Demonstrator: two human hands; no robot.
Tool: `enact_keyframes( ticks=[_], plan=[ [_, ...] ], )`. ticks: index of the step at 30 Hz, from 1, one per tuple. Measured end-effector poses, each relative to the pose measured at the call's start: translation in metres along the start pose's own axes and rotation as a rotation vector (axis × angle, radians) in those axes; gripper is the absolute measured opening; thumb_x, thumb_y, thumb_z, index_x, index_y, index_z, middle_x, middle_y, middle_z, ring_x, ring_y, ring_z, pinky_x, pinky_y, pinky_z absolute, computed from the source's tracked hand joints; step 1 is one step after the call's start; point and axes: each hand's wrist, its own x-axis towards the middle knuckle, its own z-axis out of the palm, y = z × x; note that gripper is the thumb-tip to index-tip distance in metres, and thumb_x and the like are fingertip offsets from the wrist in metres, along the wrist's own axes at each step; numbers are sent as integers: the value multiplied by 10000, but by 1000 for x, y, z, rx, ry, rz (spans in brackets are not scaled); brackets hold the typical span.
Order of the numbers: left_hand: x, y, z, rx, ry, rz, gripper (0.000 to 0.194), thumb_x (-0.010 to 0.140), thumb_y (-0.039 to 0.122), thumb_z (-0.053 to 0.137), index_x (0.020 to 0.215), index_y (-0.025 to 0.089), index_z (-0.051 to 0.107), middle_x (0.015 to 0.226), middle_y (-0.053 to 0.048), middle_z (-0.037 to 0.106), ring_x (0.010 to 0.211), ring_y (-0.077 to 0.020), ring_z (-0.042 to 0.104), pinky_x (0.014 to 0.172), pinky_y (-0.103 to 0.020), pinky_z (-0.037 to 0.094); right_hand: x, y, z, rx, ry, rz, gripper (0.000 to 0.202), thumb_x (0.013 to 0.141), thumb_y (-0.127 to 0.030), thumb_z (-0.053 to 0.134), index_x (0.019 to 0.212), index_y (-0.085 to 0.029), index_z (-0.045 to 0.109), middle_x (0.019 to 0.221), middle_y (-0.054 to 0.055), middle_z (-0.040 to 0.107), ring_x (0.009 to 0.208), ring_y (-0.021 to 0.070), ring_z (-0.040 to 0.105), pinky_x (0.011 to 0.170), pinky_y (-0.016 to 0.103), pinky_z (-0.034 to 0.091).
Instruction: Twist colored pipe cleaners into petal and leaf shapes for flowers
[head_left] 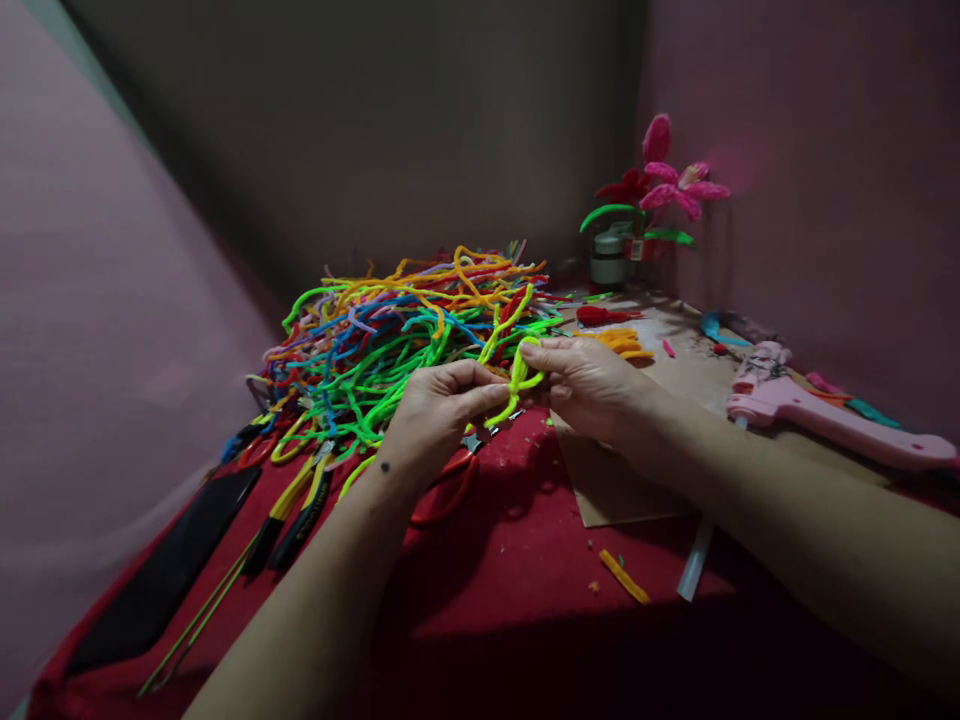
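Between my two hands is a yellow pipe cleaner (519, 372), bent into a loop with its ends sticking out. My left hand (442, 405) pinches it from the left, thumb and fingers together near the crossing. From the right, my right hand (589, 385) pinches the top of the loop. Behind my hands lies a large heap of pipe cleaners (375, 350) in green, orange, blue and other colours. Red-handled scissors (454, 500) lie on the cloth under my left hand, partly hidden by it.
Pliers (296, 510) and a black flat object (169, 570) lie left on the red cloth (517, 560). At right, a pink glue gun (832, 410) with a glue stick rests on a brown board (600, 480). A pink pipe-cleaner flower (682, 188) stands at the back by a small jar.
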Motion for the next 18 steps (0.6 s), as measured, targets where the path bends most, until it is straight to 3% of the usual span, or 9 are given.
enact_keyframes(
  ticks=[6, 10, 14, 18],
  plan=[
    [4, 0, -11, 52, -94, -84, 144, 672, 236, 658, 624, 118, 589, 494, 21, 559, 423, -69, 490, 428, -180, 402, 0, -1, -1, 21, 9, 5, 146, 743, -154, 555, 598, -141, 537, 531, 1, 547, 461, 106, 513, 488, 260, 435],
    [8, -3, -15, 119, -128, -58, 132, 679, 250, 653, 693, 121, 626, 585, 4, 594, 501, -80, 522, 489, -191, 423, -1, -2, 0, -41, 14, -45, 160, 701, -145, 591, 562, -140, 511, 505, -18, 520, 438, 87, 492, 471, 237, 411],
    [8, -4, -12, 312, 2, 121, 248, 687, 279, 647, 901, 154, 648, 802, -34, 646, 662, -123, 573, 587, -228, 449, -2, 0, 1, -133, 71, -83, 167, 664, -180, 633, 556, -142, 511, 497, -21, 526, 435, 85, 483, 470, 235, 399],
    [2, -6, -2, 571, 182, 389, 166, 722, 239, 613, 862, 158, 652, 876, -42, 645, 718, -125, 570, 637, -225, 436, -3, 4, 1, -206, 108, -143, 184, 659, -196, 643, 546, -144, 508, 474, -35, 504, 422, 65, 436, 433, 212, 332]
  ],
)
